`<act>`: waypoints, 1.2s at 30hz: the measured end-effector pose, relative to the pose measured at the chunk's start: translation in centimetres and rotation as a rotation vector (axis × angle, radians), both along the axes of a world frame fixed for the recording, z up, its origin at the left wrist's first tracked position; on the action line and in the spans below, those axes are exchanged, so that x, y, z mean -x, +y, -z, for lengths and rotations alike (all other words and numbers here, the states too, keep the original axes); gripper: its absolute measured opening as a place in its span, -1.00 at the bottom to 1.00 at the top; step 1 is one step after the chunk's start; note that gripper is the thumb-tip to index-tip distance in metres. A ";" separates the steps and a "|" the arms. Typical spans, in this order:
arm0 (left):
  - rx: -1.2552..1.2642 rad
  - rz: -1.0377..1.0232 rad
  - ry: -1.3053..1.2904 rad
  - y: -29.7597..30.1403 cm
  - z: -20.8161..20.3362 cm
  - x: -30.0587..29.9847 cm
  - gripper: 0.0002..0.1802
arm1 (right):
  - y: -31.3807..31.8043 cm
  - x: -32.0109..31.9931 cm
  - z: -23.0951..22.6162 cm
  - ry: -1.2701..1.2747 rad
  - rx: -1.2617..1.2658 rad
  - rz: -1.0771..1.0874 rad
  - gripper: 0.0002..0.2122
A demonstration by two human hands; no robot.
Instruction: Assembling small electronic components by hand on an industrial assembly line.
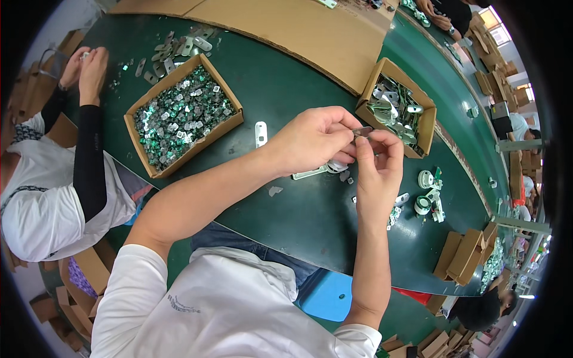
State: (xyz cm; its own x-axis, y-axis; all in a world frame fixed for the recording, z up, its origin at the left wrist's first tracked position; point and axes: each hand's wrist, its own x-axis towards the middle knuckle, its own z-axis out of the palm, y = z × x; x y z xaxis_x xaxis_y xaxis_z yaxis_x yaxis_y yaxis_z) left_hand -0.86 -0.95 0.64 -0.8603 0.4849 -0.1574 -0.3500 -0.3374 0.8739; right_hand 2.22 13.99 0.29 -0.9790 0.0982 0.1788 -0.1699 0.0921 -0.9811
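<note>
Over the green table, my left hand and my right hand meet with fingertips pinched on one small dark metal plate. The fingers cover much of it. Partly hidden beneath my hands lies a white plastic part with a rounded piece at its end. Some small flat bits lie beside it. Just beyond my right hand stands a cardboard box of flat metal plates. A white oblong cover rests on the table left of my left hand.
A cardboard box of small shiny squares stands to the left, with loose metal plates behind it. White round assemblies lie to the right, near an open carton. A cardboard sheet covers the far side. A co-worker's hands work at left.
</note>
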 end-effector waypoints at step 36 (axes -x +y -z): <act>0.041 0.303 0.026 -1.1 2.0 1.6 -0.73 | 4.3 -0.8 -3.6 0.100 -0.139 -0.479 -0.59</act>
